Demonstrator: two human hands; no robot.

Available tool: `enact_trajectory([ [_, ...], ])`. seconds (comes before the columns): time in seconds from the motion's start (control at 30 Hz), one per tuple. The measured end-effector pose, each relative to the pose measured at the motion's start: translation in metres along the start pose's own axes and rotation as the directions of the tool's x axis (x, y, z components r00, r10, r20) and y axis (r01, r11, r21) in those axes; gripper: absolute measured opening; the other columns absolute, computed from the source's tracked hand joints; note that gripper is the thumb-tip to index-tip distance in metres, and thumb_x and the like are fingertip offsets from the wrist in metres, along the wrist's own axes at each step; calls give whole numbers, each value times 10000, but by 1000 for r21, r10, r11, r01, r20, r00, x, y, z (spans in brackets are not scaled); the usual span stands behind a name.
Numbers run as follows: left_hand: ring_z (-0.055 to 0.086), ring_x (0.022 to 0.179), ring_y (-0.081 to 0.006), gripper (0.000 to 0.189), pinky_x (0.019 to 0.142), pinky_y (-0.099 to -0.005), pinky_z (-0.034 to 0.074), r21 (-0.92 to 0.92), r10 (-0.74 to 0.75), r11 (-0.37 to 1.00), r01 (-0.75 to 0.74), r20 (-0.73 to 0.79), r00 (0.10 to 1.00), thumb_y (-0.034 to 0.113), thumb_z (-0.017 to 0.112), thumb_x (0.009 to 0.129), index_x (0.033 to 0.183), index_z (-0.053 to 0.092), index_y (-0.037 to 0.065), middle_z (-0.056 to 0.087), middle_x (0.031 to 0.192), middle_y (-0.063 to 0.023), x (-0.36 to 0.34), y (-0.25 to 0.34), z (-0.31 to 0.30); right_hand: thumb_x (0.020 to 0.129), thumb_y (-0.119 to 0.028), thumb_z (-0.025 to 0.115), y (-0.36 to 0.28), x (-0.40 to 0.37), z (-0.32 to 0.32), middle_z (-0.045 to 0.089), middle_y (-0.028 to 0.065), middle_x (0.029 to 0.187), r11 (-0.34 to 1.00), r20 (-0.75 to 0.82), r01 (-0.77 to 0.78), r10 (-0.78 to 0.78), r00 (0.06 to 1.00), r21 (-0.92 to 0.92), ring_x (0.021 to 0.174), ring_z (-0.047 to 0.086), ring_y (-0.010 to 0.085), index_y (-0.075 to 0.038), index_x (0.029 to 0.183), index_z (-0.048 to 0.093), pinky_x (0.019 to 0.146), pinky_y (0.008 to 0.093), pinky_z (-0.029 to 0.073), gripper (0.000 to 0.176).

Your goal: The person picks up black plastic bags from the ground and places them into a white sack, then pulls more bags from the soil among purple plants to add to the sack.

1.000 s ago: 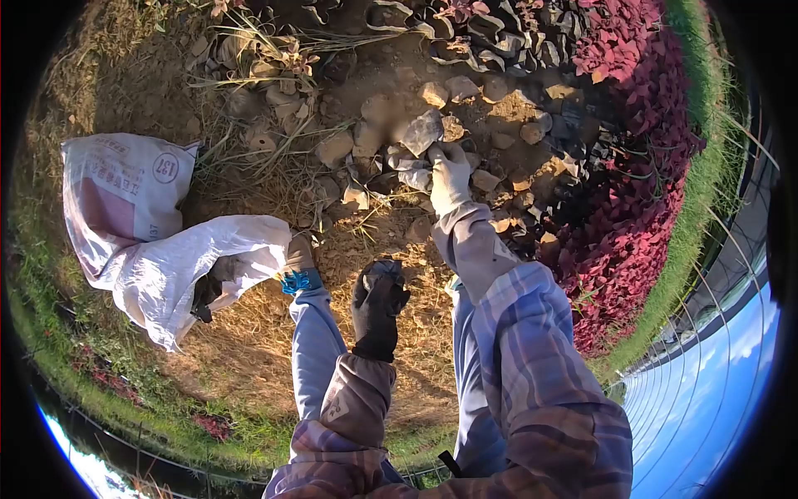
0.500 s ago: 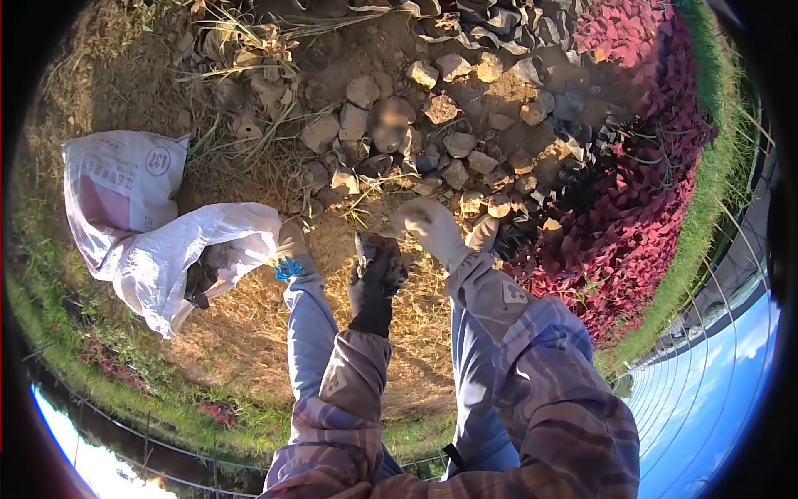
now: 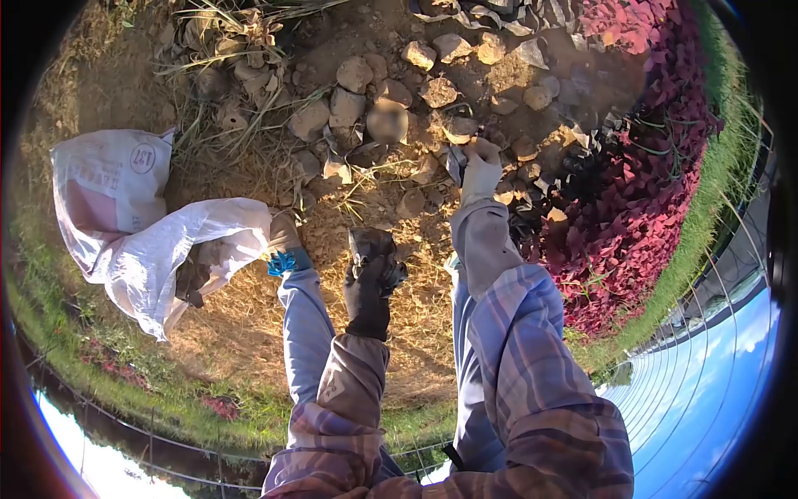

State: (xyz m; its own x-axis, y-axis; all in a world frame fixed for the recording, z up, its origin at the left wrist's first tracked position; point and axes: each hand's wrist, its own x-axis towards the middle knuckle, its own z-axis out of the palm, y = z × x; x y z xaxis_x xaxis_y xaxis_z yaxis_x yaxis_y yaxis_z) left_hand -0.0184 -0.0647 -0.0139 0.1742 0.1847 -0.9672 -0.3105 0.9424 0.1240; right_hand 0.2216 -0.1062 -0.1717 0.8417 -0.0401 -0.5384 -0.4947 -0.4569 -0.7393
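Note:
My left hand (image 3: 370, 281), in a dark glove, is closed around a crumpled black plastic piece (image 3: 371, 243) above the straw-strewn ground between my legs. My right hand (image 3: 481, 173), in a pale glove, reaches forward among the lumps with its fingers closed. A dark grey scrap (image 3: 455, 164) shows at the left side of its fingers and seems to be pinched there. Just beyond the fingertips lies a tan lump (image 3: 460, 130). Several stone-like earth lumps (image 3: 347, 108) lie scattered in front of both hands.
A white woven sack (image 3: 220, 218) lies at the left by my left foot, its mouth open, with dark material inside. Red-leaved plants (image 3: 632, 216) border the right side. Dry grass stalks (image 3: 241, 75) lie at the back left. A wire fence (image 3: 698, 316) runs behind.
My right hand has moved forward and right, away from my left hand, to the lumps. My left hand has shifted slightly back, and the black plastic in it shows more fully.

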Motion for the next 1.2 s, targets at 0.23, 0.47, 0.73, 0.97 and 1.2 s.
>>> enact_trajectory([
  [0.23,649,912,-192,357,785,-335,551,66,1,998,-3,31,1000,69,535,888,1235,517,-12,622,1146,-94,4,3,4,816,-41,619,-22,-71,7,621,69,836,921,109,-301,282,953,249,699,605,138,5,894,605,598,251,486,92],
  [0.47,656,756,-192,235,660,-314,561,17,-39,999,39,19,999,155,511,943,1087,584,-16,638,1009,-79,12,27,5,835,-44,593,-43,-174,11,569,84,786,901,826,375,-36,563,-217,744,581,178,-18,999,585,657,316,449,166],
  [0.73,576,666,-122,220,610,-314,516,589,355,717,-372,150,923,109,482,915,1116,531,34,602,882,-45,12,43,-1,766,-178,705,-18,-74,140,509,200,1175,485,433,479,-212,876,-732,868,633,368,-51,1192,438,767,437,517,518],
  [0.97,646,831,-181,278,672,-347,554,-54,90,994,-93,-57,994,67,471,907,1182,507,68,631,1037,-87,3,61,15,744,-159,645,-7,-25,108,611,168,844,514,424,515,-294,857,-685,859,601,388,-78,868,606,711,467,485,153],
  [1.2,647,930,-209,309,763,-335,562,97,174,980,-171,-16,985,86,486,918,1220,504,22,621,1085,-100,2,64,6,749,-170,671,-46,-47,124,617,140,940,520,533,743,-521,667,-421,869,597,359,-79,960,569,757,415,480,252],
])
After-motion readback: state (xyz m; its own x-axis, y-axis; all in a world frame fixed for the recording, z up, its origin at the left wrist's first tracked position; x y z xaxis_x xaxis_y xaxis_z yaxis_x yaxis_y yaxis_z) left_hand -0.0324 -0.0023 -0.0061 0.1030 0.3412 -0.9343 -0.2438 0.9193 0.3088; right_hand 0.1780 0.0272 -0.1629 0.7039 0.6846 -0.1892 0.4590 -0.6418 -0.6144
